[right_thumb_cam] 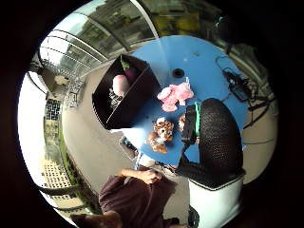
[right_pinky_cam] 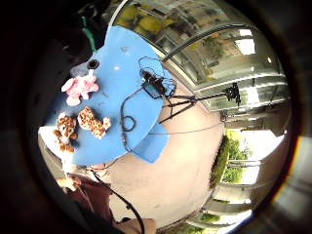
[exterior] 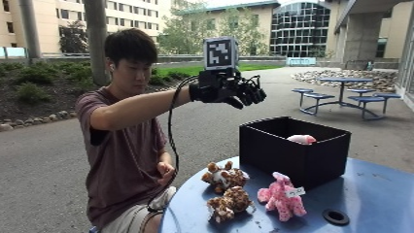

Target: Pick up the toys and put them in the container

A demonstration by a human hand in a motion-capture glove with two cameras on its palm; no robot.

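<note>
Hovering high above black container (exterior: 294, 148), gloved right hand (exterior: 232, 91) fingers relaxed, empty; three plush toys (exterior: 255, 191) on table (exterior: 362, 194)

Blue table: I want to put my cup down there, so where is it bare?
The blue table is bare beyond the pink toy and the black hole, alongside the black box. It is crowded near the person, where three toys cluster, and cables cover the far side.

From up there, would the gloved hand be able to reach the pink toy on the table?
Probably yes: the gloved right hand hangs high over the table, holding nothing, and the pink toy lies uncovered beside the black container.
</note>
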